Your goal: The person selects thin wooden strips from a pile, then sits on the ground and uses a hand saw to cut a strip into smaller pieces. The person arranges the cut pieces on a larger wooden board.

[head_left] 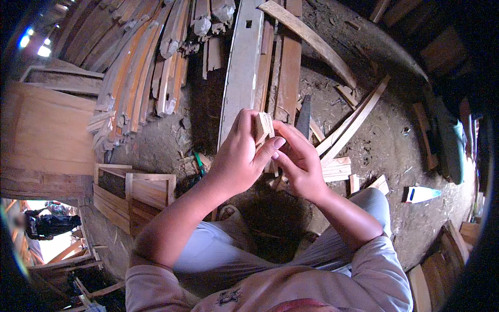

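Observation:
Between both hands I hold a small block of wood [263, 126], pale and raw, its end pointing up and away from me. My left hand [243, 148] wraps its left side, fingers curled behind and thumb across the front. My right hand [300, 160] pinches at the block's right side, its thumb close to the left thumb. The fingers hide most of the block's lower part. Beyond the hands lies a long grey plank [240, 67] with a square hole, next to brown boards [287, 78]. A dark saw blade [304, 117] rests just right of them.
Stacked timber [138, 73] fills the far left, near a plywood panel [49, 130]. A wooden frame [150, 192] stands at left. Long thin strips [358, 119] and offcuts [337, 169] lie on the dirt floor at right, with a handsaw [422, 194] farther out.

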A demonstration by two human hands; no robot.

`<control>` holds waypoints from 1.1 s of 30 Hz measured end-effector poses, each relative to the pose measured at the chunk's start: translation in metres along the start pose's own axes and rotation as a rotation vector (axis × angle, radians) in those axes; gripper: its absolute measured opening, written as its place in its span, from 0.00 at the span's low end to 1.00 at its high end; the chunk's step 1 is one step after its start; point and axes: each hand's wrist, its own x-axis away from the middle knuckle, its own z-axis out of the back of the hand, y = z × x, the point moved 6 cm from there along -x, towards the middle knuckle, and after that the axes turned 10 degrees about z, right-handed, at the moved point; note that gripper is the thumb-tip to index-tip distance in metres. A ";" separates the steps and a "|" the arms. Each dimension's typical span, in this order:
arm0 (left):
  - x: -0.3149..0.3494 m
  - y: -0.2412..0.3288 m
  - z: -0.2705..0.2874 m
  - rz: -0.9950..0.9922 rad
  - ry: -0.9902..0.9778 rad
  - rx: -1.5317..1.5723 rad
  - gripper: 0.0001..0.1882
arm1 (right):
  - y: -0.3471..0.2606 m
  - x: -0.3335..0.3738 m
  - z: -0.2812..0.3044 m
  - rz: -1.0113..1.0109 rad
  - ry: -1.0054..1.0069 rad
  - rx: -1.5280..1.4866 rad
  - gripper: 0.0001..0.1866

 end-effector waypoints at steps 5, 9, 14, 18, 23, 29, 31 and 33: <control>0.002 0.001 -0.005 -0.034 -0.013 -0.003 0.26 | 0.016 0.007 -0.005 -0.244 0.079 -0.482 0.27; 0.004 -0.006 -0.010 0.018 -0.055 0.055 0.26 | 0.016 0.006 -0.007 -0.260 0.075 -0.499 0.26; 0.004 -0.005 -0.017 0.093 -0.125 0.137 0.20 | 0.026 0.015 -0.011 -0.251 0.119 -0.549 0.25; 0.001 -0.013 -0.027 0.097 -0.179 0.234 0.17 | 0.037 0.021 -0.016 -0.246 0.159 -0.545 0.24; 0.009 -0.020 -0.019 0.144 -0.119 0.142 0.12 | 0.055 0.044 -0.025 -0.329 0.091 -0.358 0.37; 0.011 -0.003 0.019 0.116 0.019 -0.055 0.16 | 0.070 0.068 -0.054 -0.551 -0.139 -0.185 0.30; 0.015 0.001 0.031 0.165 0.067 -0.145 0.20 | 0.091 0.085 -0.065 -0.502 -0.126 -0.122 0.20; 0.026 0.014 0.048 0.140 0.110 -0.113 0.21 | 0.089 0.087 -0.081 -0.380 -0.123 -0.055 0.16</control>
